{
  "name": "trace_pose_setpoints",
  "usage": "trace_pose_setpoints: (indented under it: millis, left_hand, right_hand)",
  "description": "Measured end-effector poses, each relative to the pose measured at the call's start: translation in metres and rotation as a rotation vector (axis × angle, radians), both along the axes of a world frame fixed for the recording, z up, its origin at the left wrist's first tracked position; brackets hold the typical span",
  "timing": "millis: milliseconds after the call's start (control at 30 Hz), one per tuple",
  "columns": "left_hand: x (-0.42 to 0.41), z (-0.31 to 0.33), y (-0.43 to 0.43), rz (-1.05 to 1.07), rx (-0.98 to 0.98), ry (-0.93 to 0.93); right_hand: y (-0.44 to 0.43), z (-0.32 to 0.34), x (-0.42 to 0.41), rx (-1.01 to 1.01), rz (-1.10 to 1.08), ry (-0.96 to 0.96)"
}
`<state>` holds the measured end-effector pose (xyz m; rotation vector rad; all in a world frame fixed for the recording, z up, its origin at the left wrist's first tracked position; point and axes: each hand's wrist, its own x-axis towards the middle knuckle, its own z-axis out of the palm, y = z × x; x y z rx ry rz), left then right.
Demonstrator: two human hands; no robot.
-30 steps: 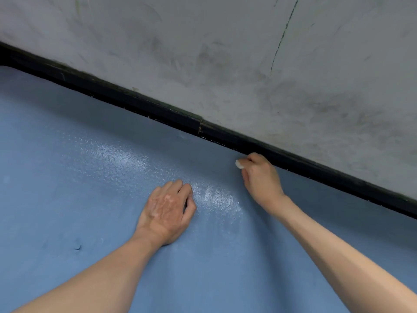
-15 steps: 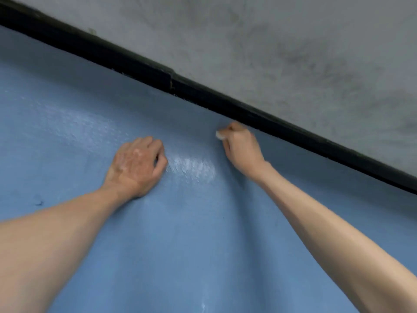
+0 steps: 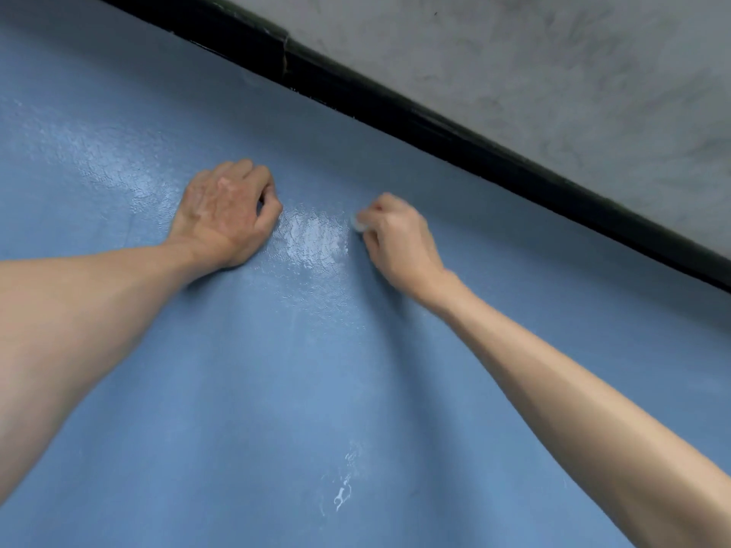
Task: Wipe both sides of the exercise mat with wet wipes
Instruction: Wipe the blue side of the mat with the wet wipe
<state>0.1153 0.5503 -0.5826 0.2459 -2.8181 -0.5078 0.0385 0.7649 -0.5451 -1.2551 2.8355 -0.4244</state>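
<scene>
The blue exercise mat (image 3: 300, 389) fills most of the view, with a wet, shiny patch between my hands. My right hand (image 3: 397, 241) is closed around a small white wet wipe (image 3: 358, 224), only a corner of which shows past the fingers, pressed on the mat. My left hand (image 3: 229, 213) rests on the mat to the left, fingers curled under, holding nothing that I can see.
The mat's black edge (image 3: 395, 108) runs diagonally from upper left to right. Beyond it lies a scuffed grey floor (image 3: 553, 65). A small wet smear (image 3: 342, 496) shows on the mat near me.
My right hand with the wipe has pulled back from the black edge toward me. The view has shifted forward, and the left hand stays planted with fingers more curled.
</scene>
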Motion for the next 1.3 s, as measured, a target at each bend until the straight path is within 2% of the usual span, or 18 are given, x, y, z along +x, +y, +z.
trace_pose_setpoints:
  millis: [100, 200, 267, 367, 467, 600, 700, 833, 1067, 1200, 1300]
  left_hand:
    - [0.001, 0.000, 0.000, 0.004, -0.002, 0.004]
    - [0.000, 0.000, 0.000, -0.003, -0.002, 0.001]
    - [0.000, 0.001, -0.002, 0.000, 0.001, 0.003]
    - [-0.001, 0.000, -0.003, -0.002, 0.001, -0.002]
    - [0.000, 0.000, -0.002, -0.008, -0.002, -0.007]
    - [0.000, -0.001, -0.001, -0.009, 0.001, 0.007]
    - [0.002, -0.002, -0.002, -0.006, -0.004, 0.011]
    - [0.000, -0.001, -0.002, -0.013, -0.014, 0.021]
    - [0.001, -0.001, -0.002, -0.010, -0.030, 0.020]
    - [0.011, -0.002, -0.005, -0.058, 0.045, 0.023]
    - [0.033, -0.003, -0.008, -0.206, 0.047, 0.042]
  right_hand:
    - [-0.019, -0.005, -0.038, -0.006, -0.182, 0.010]
    - [-0.021, -0.012, -0.022, -0.086, -0.268, 0.007]
    - [-0.012, -0.014, 0.011, -0.133, -0.232, -0.014]
    - [0.011, -0.012, 0.068, -0.135, -0.070, -0.081]
    - [0.016, -0.007, 0.061, -0.081, 0.047, -0.106]
    - [-0.013, -0.010, 0.000, -0.107, -0.189, -0.038]
    - [-0.029, -0.019, -0.005, -0.129, -0.308, -0.008]
    - [-0.016, -0.016, 0.035, -0.172, -0.230, 0.013]
    - [0.027, -0.016, 0.167, -0.166, -0.052, -0.085]
    - [0.019, -0.010, 0.149, -0.155, 0.001, -0.107]
    - [-0.012, -0.011, 0.100, -0.190, -0.161, -0.060]
